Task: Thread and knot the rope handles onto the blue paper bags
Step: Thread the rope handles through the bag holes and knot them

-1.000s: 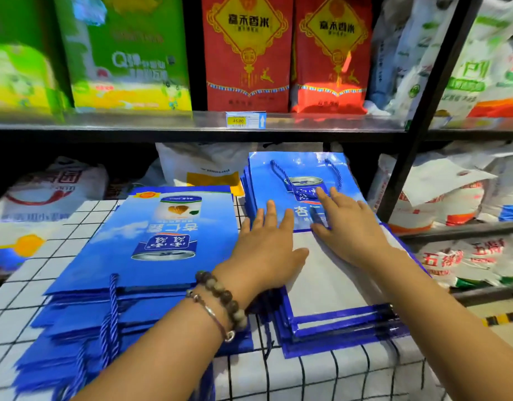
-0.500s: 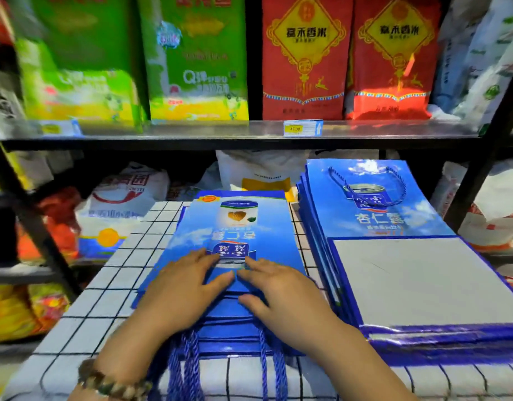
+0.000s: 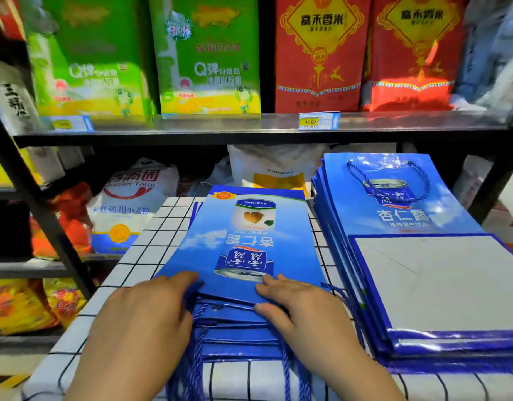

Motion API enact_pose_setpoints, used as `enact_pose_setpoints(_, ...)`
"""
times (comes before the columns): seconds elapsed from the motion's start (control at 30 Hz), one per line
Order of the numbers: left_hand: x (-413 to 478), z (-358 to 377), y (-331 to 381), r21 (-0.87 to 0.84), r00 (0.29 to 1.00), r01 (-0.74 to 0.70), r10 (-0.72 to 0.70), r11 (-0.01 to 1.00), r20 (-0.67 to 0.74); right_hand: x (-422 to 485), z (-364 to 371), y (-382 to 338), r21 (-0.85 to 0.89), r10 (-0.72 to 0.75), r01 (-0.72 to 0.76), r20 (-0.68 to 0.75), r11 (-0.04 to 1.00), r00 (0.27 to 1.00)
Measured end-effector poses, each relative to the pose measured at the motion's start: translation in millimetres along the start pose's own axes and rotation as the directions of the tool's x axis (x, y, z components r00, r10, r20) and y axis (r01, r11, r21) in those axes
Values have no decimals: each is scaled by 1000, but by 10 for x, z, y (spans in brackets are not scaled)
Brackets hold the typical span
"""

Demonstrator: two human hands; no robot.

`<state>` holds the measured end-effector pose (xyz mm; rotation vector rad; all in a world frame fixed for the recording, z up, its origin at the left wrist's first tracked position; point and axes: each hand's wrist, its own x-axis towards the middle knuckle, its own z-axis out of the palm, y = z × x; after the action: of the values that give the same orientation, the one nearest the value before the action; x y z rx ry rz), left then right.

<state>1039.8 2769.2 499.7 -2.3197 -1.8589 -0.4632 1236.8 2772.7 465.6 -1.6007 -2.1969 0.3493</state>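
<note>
- Right hand (image 3: 304, 314) is pinching the top blue bag (image 3: 243, 241) at its near edge; left hand (image 3: 145, 322) is lying on it, grip unclear.
- Rope handles (image 3: 193, 369) are already dangling from bags beneath the hands; this one seems to be awaiting threading.

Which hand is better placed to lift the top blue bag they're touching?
Probably the right hand: finger on the top bag, thumb seemingly under its edge. The left hand only rests at the corner.
</note>
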Motion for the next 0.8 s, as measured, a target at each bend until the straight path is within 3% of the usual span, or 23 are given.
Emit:
enact_pose_setpoints(0.07,-4,-48,92,-208,989,141,-147,968,-16,-1,3,4,-14,5,-5,-13,1000,1000)
enact_pose_setpoints(0.1,12,-30,109,-469,985,159,-169,869,21,-1,-4,2,-18,2,-2,-18,1000,1000)
enact_pose_setpoints(0.17,42,-75,206,-869,973,205,-191,450,131,-8,19,-19,-44,1,-2,-28,999,1000)
enact_pose_setpoints(0.2,44,-93,263,-951,969,211,-179,227,172,-18,44,-42,-57,-26,22,-68,998,997)
enact_pose_setpoints(0.23,59,-104,327,-973,967,219,-147,74,206,-30,70,-67,-68,-57,49,-126,997,990)
enact_pose_setpoints(0.3,75,-132,448,-967,969,241,-35,-84,245,-46,132,-89,-19,-59,57,-168,998,984)
enact_pose_setpoints(0.37,124,-144,520,-962,970,242,27,-128,241,-79,103,-80,315,-1,33,-102,949,995)
enact_pose_setpoints(0.43,197,-157,565,-959,971,238,5,-152,240,-132,-48,-36,629,9,-13,9,777,1000)
enact_pose_setpoints(0.47,236,-164,582,-960,970,236,-20,-150,242,-172,-141,-18,693,7,-71,94,717,996)
enact_pose_setpoints(0.53,299,-169,603,-966,972,225,-48,-126,232,-229,-212,59,740,-44,-96,167,666,985)
enact_pose_setpoints(0.7,412,-140,551,-979,969,202,-135,-36,206,-237,-305,75,868,-86,-91,152,489,985)
enact_pose_setpoints(0.8,456,-123,531,-978,968,208,-141,-14,208,-198,-480,-64,821,-100,-65,147,567,984)
